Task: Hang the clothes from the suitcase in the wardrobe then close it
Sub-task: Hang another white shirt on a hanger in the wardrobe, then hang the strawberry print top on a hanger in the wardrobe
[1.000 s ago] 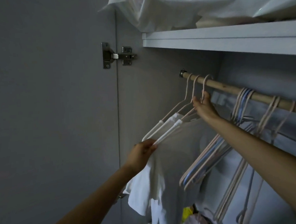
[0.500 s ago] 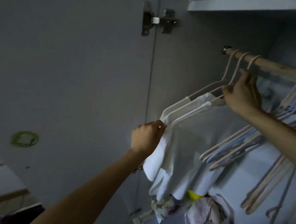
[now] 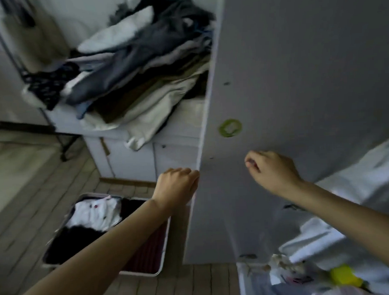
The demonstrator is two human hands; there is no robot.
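The open suitcase (image 3: pixel 160 269) lies on the tiled floor at lower left, with white clothes (image 3: pixel 95 211) and black clothes (image 3: pixel 70 244) in it. The grey wardrobe door (image 3: pixel 298 74) stands open and fills the right half of the view. My left hand (image 3: pixel 176 186) hangs with loosely curled fingers right at the door's free edge, above the suitcase, holding nothing. My right hand (image 3: pixel 272 171) hovers in front of the door's inner face, fingers loosely curled and empty. A white garment (image 3: pixel 371 178) hangs at the right edge.
A pile of dark and beige clothes (image 3: pixel 139 60) covers a white cabinet (image 3: pixel 131 155) behind the suitcase. A black clothes rack (image 3: pixel 15 57) stands at far left. A green ring sticker (image 3: pixel 230 127) marks the door. Mixed items with a yellow object (image 3: pixel 344 274) sit at the wardrobe bottom.
Both hands have let go of the hanger and white garment and dropped away from the rail. The view has swung down and left, bringing the suitcase and floor into sight.
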